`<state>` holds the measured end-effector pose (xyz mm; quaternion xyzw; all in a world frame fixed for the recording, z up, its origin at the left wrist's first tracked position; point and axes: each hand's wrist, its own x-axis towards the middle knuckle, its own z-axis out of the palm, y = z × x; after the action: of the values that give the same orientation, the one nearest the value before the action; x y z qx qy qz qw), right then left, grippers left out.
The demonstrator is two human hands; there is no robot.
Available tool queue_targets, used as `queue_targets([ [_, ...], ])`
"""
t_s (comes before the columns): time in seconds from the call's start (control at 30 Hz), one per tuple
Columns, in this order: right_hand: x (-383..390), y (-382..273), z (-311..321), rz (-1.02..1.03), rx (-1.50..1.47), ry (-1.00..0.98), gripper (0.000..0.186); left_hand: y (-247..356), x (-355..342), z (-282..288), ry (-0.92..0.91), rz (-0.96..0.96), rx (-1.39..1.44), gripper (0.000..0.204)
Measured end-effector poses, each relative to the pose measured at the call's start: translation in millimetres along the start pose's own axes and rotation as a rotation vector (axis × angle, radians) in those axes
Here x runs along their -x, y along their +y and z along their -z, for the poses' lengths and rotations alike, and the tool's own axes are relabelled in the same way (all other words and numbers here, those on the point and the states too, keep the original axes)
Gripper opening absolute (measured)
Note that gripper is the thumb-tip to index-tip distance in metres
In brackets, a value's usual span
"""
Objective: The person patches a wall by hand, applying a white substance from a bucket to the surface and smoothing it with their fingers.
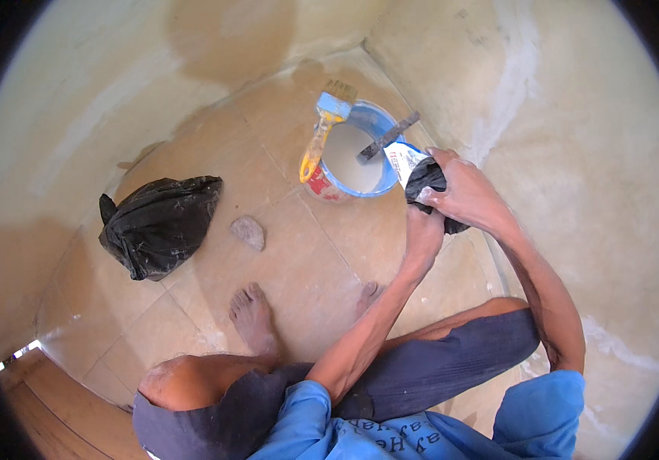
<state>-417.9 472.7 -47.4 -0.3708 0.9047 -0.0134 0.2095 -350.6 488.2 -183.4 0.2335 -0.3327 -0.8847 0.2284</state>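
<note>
"White and black, that packet (401,161). Where is it?"

"At the right side of the bucket (371,116), white end toward the opening. Black plastic (424,178) is bunched around its near end, and a dark fold shows just right of the left wrist."

"What are the 2 hands doing?"

"The right hand (469,186) comes over it from the right, fingers curled round the far side and thumb pressed on the black plastic, so the packet is pinched between them. The left hand (424,225) is nearer, up against the plastic. Its fingers are mostly hidden there, so I can't fairly tell whether they are pinching or spread."

"And the bucket?"

"Blue inside, with milky liquid (347,157) in it. 1 brush (316,149) lies over the left rim, its bristles pointing far and its yellow handle near. 1 dark bar (391,136) crosses the right rim, the near end over the liquid."

"Anything to the left?"

"A stone (248,232) on the tan floor (299,253), and farther left a black bag (162,230), creased and dusty. Nearer than the stone is a bare left foot (253,318)."
</note>
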Motion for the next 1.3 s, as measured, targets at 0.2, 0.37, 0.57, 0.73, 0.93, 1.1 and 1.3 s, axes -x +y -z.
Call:
queue_targets([
  [0.2, -13.6, 15.8, -18.5, 0.014, -0.214, -0.060, 0.089, 12.2, -7.7, 16.0, -0.034, 0.157, -0.053, 0.027],
  [0.37, -22.0, -2.4, -32.3, -0.075, 0.066, -0.021, 0.094, 6.1, -16.1, 21.4, -0.067, 0.059, -0.113, 0.028],
  [0.57, -30.1, -4.4, -39.9, -0.110, 0.179, -0.008, 0.061, -0.4, -16.7, 20.0, -0.039, 0.062, -0.035, 0.014],
  [0.73, -33.3, -8.2, -38.0, -0.092, 0.249, -0.020, 0.042, 3.6, -16.9, 16.8, -0.026, 0.064, 0.028, 0.017],
  [0.93, -41.5, -3.8, -41.0, -0.099, 0.297, -0.082, 0.033, 6.4, -16.1, 18.6, -0.056, 0.100, 0.043, 0.023],
  [1.1, -43.0, -3.9, -40.6, -0.078, 0.337, -0.100, 0.034, 6.9, -14.9, 18.7, -0.084, 0.128, 0.078, 0.025],
  [1.3, -49.1, -0.7, -40.5, -0.077, 0.305, -0.070, 0.032, 11.7, -18.3, 17.1, -0.085, 0.039, 0.105, 0.028],
])
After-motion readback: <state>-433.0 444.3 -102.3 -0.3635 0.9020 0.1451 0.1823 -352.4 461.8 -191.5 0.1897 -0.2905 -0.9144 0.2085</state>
